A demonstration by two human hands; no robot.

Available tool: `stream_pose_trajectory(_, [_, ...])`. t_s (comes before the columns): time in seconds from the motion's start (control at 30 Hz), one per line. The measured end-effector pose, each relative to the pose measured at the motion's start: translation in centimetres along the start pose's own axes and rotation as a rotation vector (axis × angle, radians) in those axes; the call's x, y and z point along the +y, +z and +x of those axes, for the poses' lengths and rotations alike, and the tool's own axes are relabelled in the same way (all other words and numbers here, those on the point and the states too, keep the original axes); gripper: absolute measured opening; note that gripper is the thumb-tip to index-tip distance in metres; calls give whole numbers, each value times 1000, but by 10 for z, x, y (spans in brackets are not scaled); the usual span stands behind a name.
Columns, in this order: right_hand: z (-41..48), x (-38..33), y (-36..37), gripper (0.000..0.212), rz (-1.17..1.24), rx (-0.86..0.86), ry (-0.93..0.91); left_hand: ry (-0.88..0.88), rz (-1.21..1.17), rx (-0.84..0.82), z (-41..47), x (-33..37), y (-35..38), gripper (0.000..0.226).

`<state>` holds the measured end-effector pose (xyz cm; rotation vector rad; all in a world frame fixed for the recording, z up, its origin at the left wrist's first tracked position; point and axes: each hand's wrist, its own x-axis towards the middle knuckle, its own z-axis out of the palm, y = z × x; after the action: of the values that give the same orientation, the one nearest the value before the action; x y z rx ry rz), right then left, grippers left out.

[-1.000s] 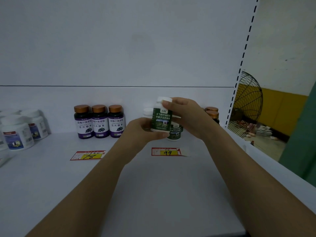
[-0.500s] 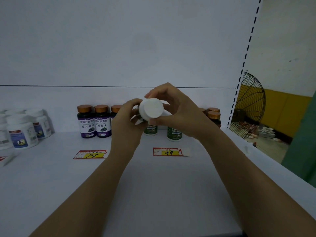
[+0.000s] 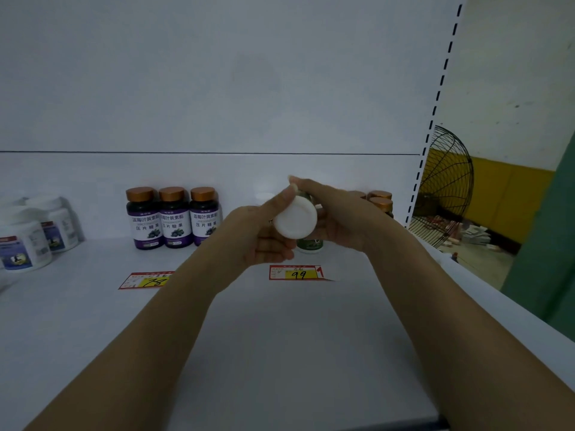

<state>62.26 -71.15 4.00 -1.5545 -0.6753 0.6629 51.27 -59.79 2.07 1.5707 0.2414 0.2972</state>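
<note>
**A:** So where are we at with the bottle (image 3: 295,217)?

**B:** We've got it up in both hands over the back of the shelf (image 3: 280,353), tipped so its white top faces us. Left hand (image 3: 261,236) curls under it with the thumb up along the edge. Right hand (image 3: 340,219) wraps round the body from behind.

**A:** And the shelf?

**B:** Plain white, pretty dim. Three purple bottles (image 3: 175,219) sit in a row against the back panel (image 3: 217,88), with white jars (image 3: 28,241) far left. A green bottle (image 3: 309,244) stands just behind our hands, and there are brown caps (image 3: 381,200) off right. The 78 tag (image 3: 146,279) lies in front of the purple bottles and the 99 tag (image 3: 297,272) just below our hands.

**A:** Room?

**B:** Past the slotted upright (image 3: 435,104) on the right we see a black fan (image 3: 448,188), a yellow wall band (image 3: 510,200) and some litter (image 3: 476,236) on the floor.
</note>
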Motion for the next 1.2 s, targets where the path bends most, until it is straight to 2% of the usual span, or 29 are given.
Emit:
stream_pose_trajectory(0.1, [1,3,2,54,20,17,57,-46,-25,-33,-1,-1,-2,75])
stream_pose_trajectory(0.27, [1,1,3,50,53,2,35,-31,-17,-17,0,-1,-3,78])
stream_pose_trajectory(0.37, [1,-2,3,45,43,41,-113,23,0,17,1,-2,-4,71])
stream_pose_trajectory(0.5, [-2,-8,-1,36,-15,136,-418,147,122,83,0,-4,-5,76])
stream_pose_trajectory(0.63, [-5,-8,-1,33,-62,113,-539,275,280,153,1,-4,-3,60])
stream_pose_trajectory(0.83, [-5,-6,-4,26,-198,68,-532,320,427,209,4,-13,-6,50])
stream_pose_trajectory(1.2, [0,-6,-9,27,-416,222,-467,228,509,171,10,-22,-8,45])
